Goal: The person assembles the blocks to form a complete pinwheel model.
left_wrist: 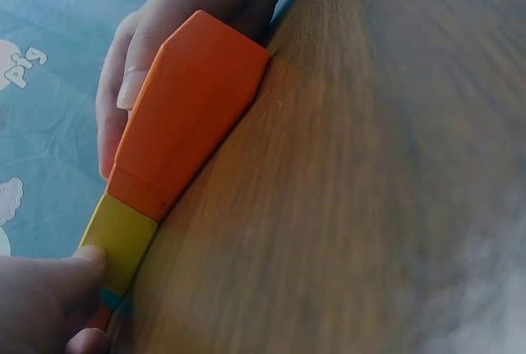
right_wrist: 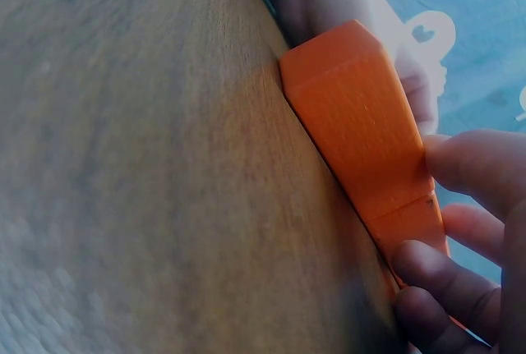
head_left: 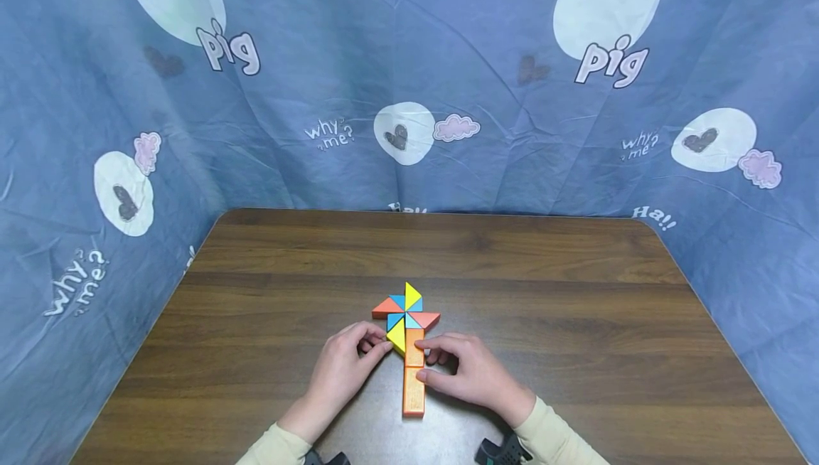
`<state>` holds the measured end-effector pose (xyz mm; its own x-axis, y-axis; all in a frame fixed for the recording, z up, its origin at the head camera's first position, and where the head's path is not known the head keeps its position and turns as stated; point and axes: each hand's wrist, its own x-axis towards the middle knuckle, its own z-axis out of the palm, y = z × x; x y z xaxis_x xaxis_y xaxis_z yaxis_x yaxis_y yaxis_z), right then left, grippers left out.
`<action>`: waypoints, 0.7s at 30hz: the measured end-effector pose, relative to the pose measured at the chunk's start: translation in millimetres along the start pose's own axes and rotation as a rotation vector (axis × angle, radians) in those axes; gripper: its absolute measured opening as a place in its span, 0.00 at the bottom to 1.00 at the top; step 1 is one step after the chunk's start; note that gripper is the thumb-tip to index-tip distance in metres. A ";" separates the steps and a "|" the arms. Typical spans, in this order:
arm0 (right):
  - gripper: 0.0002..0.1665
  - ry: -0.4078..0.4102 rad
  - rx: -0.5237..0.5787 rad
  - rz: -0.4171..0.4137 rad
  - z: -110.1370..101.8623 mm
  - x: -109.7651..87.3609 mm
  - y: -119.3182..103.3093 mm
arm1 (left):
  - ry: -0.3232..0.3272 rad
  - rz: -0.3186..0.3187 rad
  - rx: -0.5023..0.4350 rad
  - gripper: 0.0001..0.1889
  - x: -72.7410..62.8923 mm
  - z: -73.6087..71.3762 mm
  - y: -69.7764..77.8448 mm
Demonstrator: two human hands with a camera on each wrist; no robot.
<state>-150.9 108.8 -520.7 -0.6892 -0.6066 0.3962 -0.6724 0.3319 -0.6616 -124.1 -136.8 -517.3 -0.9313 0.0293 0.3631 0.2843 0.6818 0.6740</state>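
Observation:
Blocks form a pinwheel with a straight stem on the table. A yellow triangular block (head_left: 397, 336) lies at the lower left of the wheel, beside the stem. My left hand (head_left: 348, 355) pinches its outer corner; the thumb (left_wrist: 92, 257) presses on its side face in the left wrist view. Two orange rectangular blocks, the upper one (head_left: 414, 348) and the lower one (head_left: 414, 392), sit end to end as the stem. My right hand (head_left: 470, 369) rests thumb and index finger on their right edge, with other fingers (right_wrist: 427, 264) against the side.
The rest of the wheel holds another yellow triangle (head_left: 412, 295), a left red triangle (head_left: 387, 307), a right red triangle (head_left: 425, 319) and small blue triangles (head_left: 397, 301) at the centre. A brown wooden table (head_left: 544, 273) extends around, with a blue printed cloth (head_left: 486, 159) behind.

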 end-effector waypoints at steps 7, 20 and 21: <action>0.21 0.012 0.010 -0.023 0.2 0.7 -1.0 | 0.000 0.001 -0.008 0.11 -0.3 -0.1 0.1; 0.21 0.005 0.012 0.003 0.4 -0.3 -1.5 | 0.004 0.006 -0.001 0.12 -0.6 0.6 -1.0; 0.21 0.005 0.012 0.003 0.5 -0.3 -1.3 | 0.003 0.004 0.000 0.12 -0.6 0.6 -0.8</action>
<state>-149.7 108.2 -520.2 -0.6928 -0.6017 0.3975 -0.6671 0.3254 -0.6702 -123.9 -137.0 -518.5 -0.9295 0.0298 0.3675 0.2877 0.6820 0.6723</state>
